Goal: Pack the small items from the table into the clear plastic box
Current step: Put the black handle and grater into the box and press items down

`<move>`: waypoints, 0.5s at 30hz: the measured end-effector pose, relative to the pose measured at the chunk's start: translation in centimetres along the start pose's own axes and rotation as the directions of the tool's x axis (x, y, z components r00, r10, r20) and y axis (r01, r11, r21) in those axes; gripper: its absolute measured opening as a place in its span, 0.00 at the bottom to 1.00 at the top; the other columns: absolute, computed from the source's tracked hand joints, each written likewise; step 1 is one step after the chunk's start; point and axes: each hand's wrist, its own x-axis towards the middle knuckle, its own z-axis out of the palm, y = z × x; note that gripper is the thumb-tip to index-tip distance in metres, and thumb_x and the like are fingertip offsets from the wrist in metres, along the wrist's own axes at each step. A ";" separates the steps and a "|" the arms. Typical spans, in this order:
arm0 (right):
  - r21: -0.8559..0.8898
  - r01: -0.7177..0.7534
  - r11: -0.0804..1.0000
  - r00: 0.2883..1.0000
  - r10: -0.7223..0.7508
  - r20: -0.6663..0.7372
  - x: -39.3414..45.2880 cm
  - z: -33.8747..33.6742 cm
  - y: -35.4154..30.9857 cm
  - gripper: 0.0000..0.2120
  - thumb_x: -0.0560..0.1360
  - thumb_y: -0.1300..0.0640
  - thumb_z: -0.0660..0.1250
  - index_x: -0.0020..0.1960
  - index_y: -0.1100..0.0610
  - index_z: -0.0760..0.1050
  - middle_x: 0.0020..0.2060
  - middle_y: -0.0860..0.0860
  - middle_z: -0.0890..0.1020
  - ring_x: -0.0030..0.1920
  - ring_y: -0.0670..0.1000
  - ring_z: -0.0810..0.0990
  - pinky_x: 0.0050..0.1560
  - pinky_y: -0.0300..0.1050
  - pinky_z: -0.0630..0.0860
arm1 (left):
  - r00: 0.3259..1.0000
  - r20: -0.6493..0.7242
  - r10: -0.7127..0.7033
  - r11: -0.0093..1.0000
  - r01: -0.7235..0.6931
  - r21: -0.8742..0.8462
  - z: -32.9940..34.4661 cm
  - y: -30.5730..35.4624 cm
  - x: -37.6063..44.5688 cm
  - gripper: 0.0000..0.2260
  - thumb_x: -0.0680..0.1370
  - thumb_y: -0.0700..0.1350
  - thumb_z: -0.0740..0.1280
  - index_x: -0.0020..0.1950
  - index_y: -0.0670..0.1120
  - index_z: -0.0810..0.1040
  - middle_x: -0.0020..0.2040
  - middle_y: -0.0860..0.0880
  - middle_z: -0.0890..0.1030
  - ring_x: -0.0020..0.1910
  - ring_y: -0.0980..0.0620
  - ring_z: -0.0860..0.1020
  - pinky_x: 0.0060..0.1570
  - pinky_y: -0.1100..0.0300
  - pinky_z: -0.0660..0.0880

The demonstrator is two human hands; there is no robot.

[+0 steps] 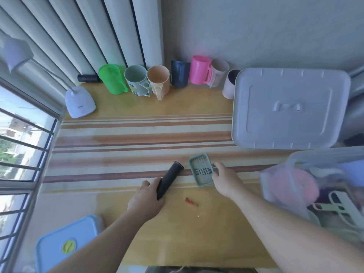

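no readable text, faint marks on white lamp base (80, 104) too blurred to read

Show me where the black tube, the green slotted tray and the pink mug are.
black tube (169, 180), head view, middle of its barrel.
green slotted tray (201, 170), head view, its slotted centre.
pink mug (200, 69), head view, its side wall.

Both bare forearms reach forward from the bottom edge, left from lower left, right from lower right. Left hand (146, 201) knuckles up, fingers curled round the lower end of a black tube (169, 180). Right hand (226, 181) palm down, fingertips pinching the right edge of a green tray (201, 170).
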 end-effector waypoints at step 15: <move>-0.220 -0.066 0.973 0.982 0.024 -0.188 0.5 5.5 -1.6 0.52 0.74 0.36 0.72 0.84 0.47 0.42 0.72 0.57 0.64 0.68 0.60 0.67 0.58 0.58 0.80 | 1.000 -0.027 0.007 1.000 -0.007 -0.024 5.6 2.0 -1.2 0.24 0.73 0.56 0.67 0.67 0.62 0.62 0.51 0.54 0.71 0.40 0.50 0.79 0.31 0.49 0.83</move>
